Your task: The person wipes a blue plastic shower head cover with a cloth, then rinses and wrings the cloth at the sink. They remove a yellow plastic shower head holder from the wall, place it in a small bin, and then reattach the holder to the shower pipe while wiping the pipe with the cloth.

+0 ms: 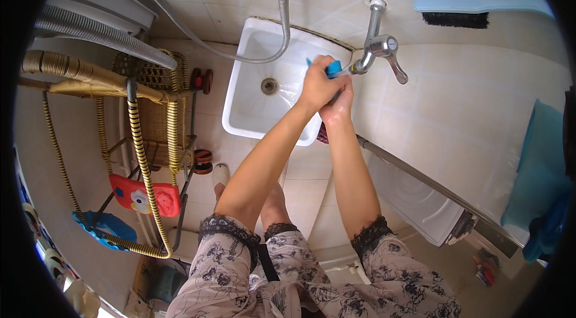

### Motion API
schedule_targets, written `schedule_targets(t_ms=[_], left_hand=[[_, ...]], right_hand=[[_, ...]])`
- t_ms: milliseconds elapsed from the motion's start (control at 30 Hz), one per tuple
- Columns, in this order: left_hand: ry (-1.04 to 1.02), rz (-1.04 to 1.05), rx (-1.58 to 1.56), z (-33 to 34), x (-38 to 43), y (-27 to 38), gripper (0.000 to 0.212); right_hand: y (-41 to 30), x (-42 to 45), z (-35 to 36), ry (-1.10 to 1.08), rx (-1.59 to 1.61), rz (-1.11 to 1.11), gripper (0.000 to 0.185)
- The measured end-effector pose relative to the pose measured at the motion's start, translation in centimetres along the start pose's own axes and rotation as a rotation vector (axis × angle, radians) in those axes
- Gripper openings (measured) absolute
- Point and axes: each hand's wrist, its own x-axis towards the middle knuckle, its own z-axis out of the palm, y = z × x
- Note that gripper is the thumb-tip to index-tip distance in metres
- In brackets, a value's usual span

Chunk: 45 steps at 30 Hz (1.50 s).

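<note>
Both my hands are together under the chrome faucet, over the right part of a white sink. My left hand closes over a blue item, perhaps a cloth, parts of which stick out between the fingers. My right hand lies against it from below and looks wet; the item's lower part is hidden between the palms. Water comes from the faucet's spout onto the hands, and some runs across the basin towards the drain.
A metal shower hose loops over the sink. At left stands a wicker stroller with a red tray. A blue brush hangs on the wall at upper right. A metal rail runs along the right, below a light-blue item.
</note>
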Motion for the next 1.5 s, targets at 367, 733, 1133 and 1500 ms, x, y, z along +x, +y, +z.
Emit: schedule_targets(t_ms=[367, 733, 1133, 1500], left_hand=[[-0.109, -0.161, -0.242, -1.1, 0.7, 0.9, 0.027], [0.018, -0.452, -0.648, -0.6, 1.4, 4.1, 0.054], [0.226, -0.33, -0.19, 0.4, 0.7, 4.6, 0.052], [-0.228, -0.219, 0.335, -2.6, 0.2, 6.2, 0.023]], right_hand=[[0.7, 2.4, -0.9, -0.062, 0.082, 0.05, 0.032], [0.9, 6.1, -0.6, -0.498, 0.198, 0.082, 0.025], [1.1, 6.2, -0.5, 0.188, -0.716, -0.609, 0.029], [-0.9, 0.4, -2.2, 0.248, -0.518, 0.139, 0.052]])
